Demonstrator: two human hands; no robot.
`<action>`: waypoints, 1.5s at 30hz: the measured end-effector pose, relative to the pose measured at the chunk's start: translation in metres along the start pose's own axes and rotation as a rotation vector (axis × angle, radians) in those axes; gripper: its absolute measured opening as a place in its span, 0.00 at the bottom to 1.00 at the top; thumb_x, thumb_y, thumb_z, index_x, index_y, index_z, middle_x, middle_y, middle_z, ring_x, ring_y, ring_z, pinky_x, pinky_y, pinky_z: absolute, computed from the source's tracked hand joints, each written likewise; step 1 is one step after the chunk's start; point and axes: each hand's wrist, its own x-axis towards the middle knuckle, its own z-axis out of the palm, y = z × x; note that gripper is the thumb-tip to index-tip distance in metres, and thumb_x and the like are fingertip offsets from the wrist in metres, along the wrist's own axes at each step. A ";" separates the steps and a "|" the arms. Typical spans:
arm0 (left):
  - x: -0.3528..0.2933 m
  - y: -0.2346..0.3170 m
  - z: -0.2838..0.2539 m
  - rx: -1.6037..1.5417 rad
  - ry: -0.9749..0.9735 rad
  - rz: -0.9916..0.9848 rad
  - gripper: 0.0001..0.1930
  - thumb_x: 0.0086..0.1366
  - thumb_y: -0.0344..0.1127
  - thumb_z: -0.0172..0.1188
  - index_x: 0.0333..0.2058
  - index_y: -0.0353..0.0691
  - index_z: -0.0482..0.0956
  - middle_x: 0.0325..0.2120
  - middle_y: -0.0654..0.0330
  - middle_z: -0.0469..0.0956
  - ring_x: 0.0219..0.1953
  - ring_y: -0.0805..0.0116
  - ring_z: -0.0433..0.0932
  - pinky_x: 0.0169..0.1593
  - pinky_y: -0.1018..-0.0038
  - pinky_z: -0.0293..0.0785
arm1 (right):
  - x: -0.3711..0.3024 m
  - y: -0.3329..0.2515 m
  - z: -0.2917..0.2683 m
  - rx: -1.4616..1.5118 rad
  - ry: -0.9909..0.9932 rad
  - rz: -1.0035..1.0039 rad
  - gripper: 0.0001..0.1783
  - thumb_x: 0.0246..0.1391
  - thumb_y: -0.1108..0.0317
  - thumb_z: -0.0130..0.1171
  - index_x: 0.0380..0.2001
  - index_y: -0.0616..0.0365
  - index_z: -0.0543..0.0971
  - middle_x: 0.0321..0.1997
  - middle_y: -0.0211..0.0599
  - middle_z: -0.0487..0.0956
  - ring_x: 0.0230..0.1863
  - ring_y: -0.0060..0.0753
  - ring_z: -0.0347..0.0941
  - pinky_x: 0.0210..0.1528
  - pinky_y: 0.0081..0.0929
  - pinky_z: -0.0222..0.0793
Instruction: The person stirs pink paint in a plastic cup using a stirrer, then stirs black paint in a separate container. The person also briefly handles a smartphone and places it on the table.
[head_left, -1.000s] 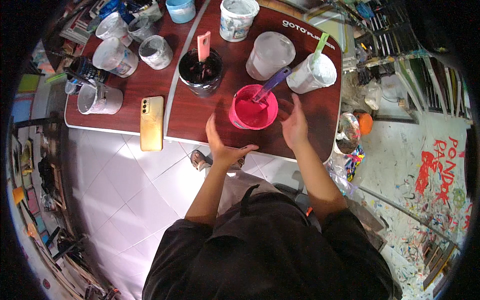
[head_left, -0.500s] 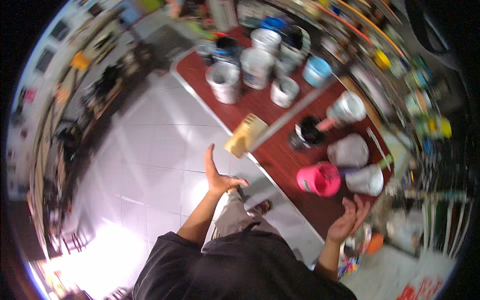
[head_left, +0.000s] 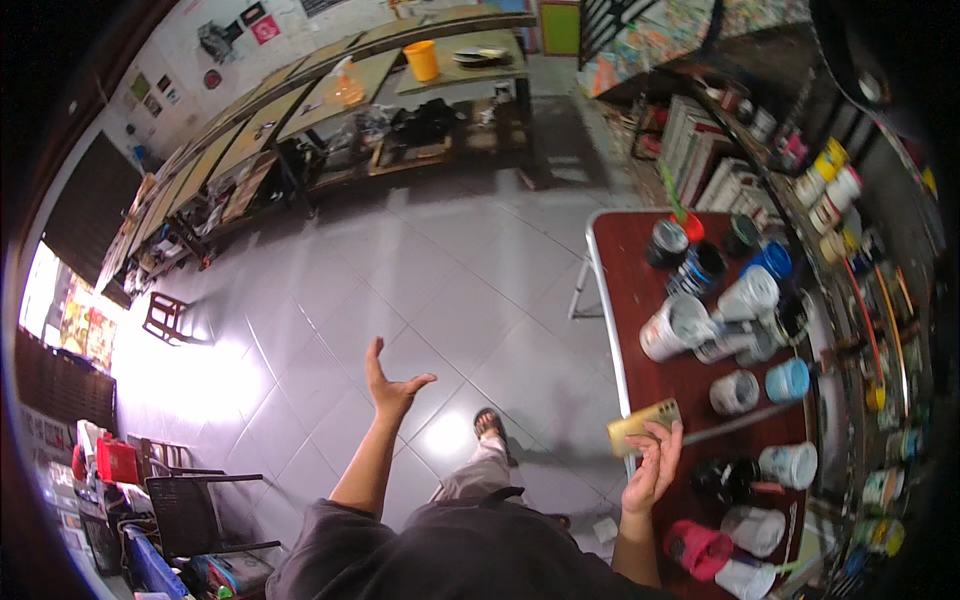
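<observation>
My left hand [head_left: 393, 391] is held out over the tiled floor, its thumb and fingers spread, with nothing in it. A gold-coloured phone [head_left: 636, 424] lies at the long edge of the red-brown folding table [head_left: 655, 395], partly jutting past it, camera side up. My right hand [head_left: 652, 473] is beside the phone, fingers stretched out and overlapping its near corner in view; whether they touch it I cannot tell. Beyond the phone stand a white bucket [head_left: 672, 328], a small white tub [head_left: 735, 391] and a light-blue tub [head_left: 788, 380]. A pink bucket [head_left: 697, 550] is nearer me.
Paint-stained shelves [head_left: 880, 330] with bottles and jars run behind the table. A long workbench [head_left: 385, 85] with an orange bucket [head_left: 421, 61] lines the far wall. At left are a wooden stool [head_left: 168, 316] and a dark chair [head_left: 190, 515]. Grey floor [head_left: 400, 260] lies between.
My view has swung left, so the table appears farther right and the workbench shows. My right hand has come from near the pink bucket to the phone. My left hand stays spread.
</observation>
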 end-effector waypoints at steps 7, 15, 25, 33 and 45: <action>0.159 -0.107 -0.021 0.067 0.195 -0.178 0.46 0.36 0.45 0.76 0.53 0.31 0.63 0.49 0.49 0.69 0.52 0.58 0.69 0.54 0.64 0.65 | 0.096 0.068 0.126 0.001 -0.066 0.097 0.27 0.61 0.64 0.39 0.60 0.67 0.54 0.45 0.50 0.72 0.32 0.31 0.74 0.39 0.26 0.68; 0.395 -0.176 0.032 -0.279 0.175 -0.255 0.22 0.52 0.37 0.67 0.46 0.41 0.74 0.37 0.54 0.77 0.39 0.67 0.76 0.42 0.74 0.71 | 0.183 0.145 0.228 -0.098 -0.008 0.219 0.26 0.60 0.64 0.40 0.58 0.66 0.57 0.43 0.45 0.74 0.32 0.31 0.73 0.38 0.27 0.70; 0.628 -0.286 0.031 -0.187 0.308 -0.276 0.23 0.50 0.38 0.68 0.44 0.37 0.75 0.34 0.55 0.78 0.36 0.70 0.76 0.40 0.76 0.72 | 0.334 0.229 0.372 -0.140 -0.067 0.217 0.26 0.61 0.62 0.42 0.58 0.67 0.57 0.43 0.42 0.73 0.32 0.28 0.72 0.37 0.22 0.67; 0.824 -0.395 0.053 0.174 0.202 -0.241 0.25 0.48 0.36 0.65 0.47 0.40 0.73 0.41 0.53 0.76 0.36 0.63 0.77 0.42 0.70 0.73 | 0.364 0.260 0.494 -0.175 0.027 0.240 0.28 0.58 0.68 0.47 0.60 0.65 0.56 0.47 0.43 0.70 0.38 0.27 0.70 0.39 0.22 0.68; 0.969 -0.526 0.041 0.452 -0.254 -0.228 0.15 0.50 0.39 0.56 0.37 0.43 0.80 0.27 0.56 0.81 0.33 0.64 0.80 0.39 0.71 0.72 | 0.237 0.195 0.563 -0.445 0.549 0.349 0.28 0.57 0.75 0.49 0.60 0.64 0.56 0.47 0.41 0.68 0.35 0.25 0.70 0.41 0.23 0.69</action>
